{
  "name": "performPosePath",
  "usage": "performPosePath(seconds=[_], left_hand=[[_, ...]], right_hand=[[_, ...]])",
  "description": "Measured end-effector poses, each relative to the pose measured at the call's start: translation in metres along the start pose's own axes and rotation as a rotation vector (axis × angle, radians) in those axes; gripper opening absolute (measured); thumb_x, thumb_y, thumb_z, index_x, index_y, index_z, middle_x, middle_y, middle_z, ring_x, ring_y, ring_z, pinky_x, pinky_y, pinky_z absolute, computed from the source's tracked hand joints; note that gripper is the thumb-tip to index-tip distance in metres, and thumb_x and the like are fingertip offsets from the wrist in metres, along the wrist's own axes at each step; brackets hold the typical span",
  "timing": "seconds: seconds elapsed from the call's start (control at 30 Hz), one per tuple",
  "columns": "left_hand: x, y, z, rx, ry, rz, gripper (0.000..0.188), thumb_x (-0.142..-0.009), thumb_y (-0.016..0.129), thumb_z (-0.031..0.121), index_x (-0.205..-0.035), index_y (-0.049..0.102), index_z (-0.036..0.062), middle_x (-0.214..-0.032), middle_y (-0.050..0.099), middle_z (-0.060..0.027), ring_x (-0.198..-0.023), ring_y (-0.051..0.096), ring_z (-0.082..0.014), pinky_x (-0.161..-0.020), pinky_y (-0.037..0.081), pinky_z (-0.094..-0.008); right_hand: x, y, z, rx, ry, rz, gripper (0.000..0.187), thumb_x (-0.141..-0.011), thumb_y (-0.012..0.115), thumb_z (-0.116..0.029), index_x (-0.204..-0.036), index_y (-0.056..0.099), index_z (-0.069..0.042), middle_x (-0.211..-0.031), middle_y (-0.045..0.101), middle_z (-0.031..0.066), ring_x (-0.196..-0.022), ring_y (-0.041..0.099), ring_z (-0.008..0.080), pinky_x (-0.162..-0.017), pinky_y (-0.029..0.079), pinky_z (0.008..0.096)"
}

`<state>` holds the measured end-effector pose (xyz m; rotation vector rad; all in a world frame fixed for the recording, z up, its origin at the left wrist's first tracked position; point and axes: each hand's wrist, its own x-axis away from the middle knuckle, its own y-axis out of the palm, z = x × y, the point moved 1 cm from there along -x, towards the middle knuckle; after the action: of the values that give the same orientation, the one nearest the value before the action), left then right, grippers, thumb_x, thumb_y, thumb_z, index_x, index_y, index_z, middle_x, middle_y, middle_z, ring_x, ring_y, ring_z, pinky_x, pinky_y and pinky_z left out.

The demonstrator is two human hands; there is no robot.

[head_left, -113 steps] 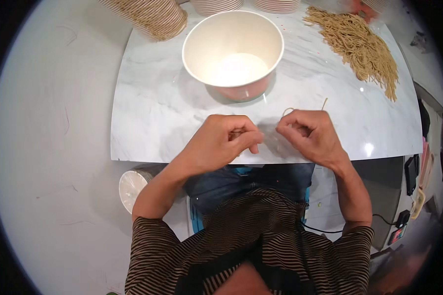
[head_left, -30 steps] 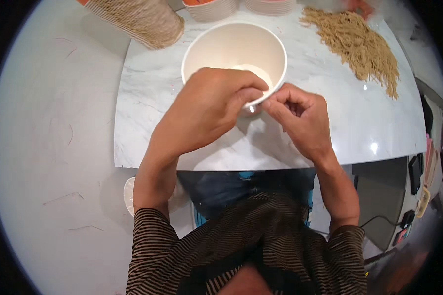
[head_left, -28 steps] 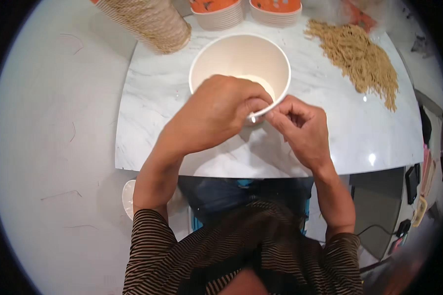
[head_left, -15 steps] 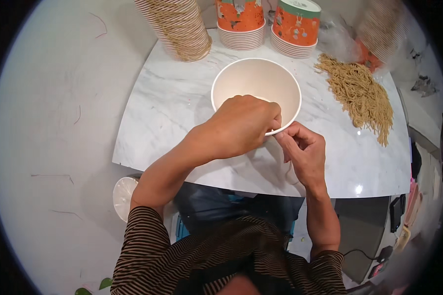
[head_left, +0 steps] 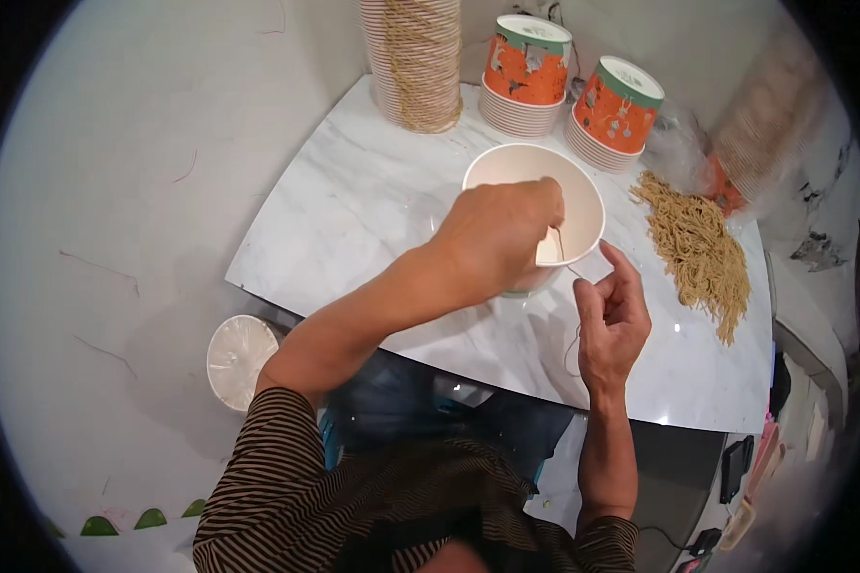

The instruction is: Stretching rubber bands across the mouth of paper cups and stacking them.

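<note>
A large white paper bucket (head_left: 516,164) stands in front of me on the marble-look table, its mouth facing up. My left hand (head_left: 502,224) reaches over its near left rim, fingers curled inside the mouth. From those fingers a thin pale string (head_left: 562,244) runs down to the near rim, and a length of it shows outside. My right hand (head_left: 616,320) is just beyond the near right rim, thumb and index finger apart, with the string passing close by. Part of the string hangs in a loose curve beside the right wrist. My left fingertips are partly hidden.
A tall cup stack wound with tan cord (head_left: 416,72) stands at the back. Two stacks of orange-and-green buckets, left (head_left: 526,76) and right (head_left: 619,110), are beyond the bucket. Tan strings (head_left: 698,248) lie piled at the right. A plastic-covered white container (head_left: 242,361) is below the table's left edge.
My left fingers have lifted from the near rim farther into the mouth, drawing string with them. My right thumb and index finger have parted and left the rim. The view has turned.
</note>
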<state>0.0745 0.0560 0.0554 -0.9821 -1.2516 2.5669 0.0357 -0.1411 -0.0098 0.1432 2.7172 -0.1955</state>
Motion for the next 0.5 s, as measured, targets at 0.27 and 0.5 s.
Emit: performPosePath(seconds=[0.27, 0.5], left_hand=[[0.020, 0.004, 0.017, 0.204, 0.135, 0.068, 0.031, -0.079, 0.081, 0.000, -0.097, 0.056, 0.0026, -0.086, 0.066, -0.0156, -0.079, 0.065, -0.0384, -0.067, 0.051, -0.0423], [0.035, -0.006, 0.011, 0.457, -0.081, 0.291, 0.015, -0.098, 0.061, 0.008, -0.110, 0.065, 0.0006, -0.096, 0.070, -0.0105, -0.085, 0.069, -0.0215, -0.076, 0.056, -0.0331]], right_hand=[[-0.006, 0.019, -0.004, -0.028, 0.061, -0.153, 0.016, -0.101, 0.074, -0.012, -0.109, 0.078, 0.002, -0.077, 0.060, -0.0065, -0.069, 0.046, 0.0022, -0.060, 0.035, 0.0209], [0.007, 0.034, -0.014, -0.055, 0.187, -0.098, 0.019, -0.100, 0.074, -0.014, -0.105, 0.077, 0.005, -0.085, 0.068, -0.0041, -0.074, 0.053, 0.0021, -0.065, 0.041, 0.0199]])
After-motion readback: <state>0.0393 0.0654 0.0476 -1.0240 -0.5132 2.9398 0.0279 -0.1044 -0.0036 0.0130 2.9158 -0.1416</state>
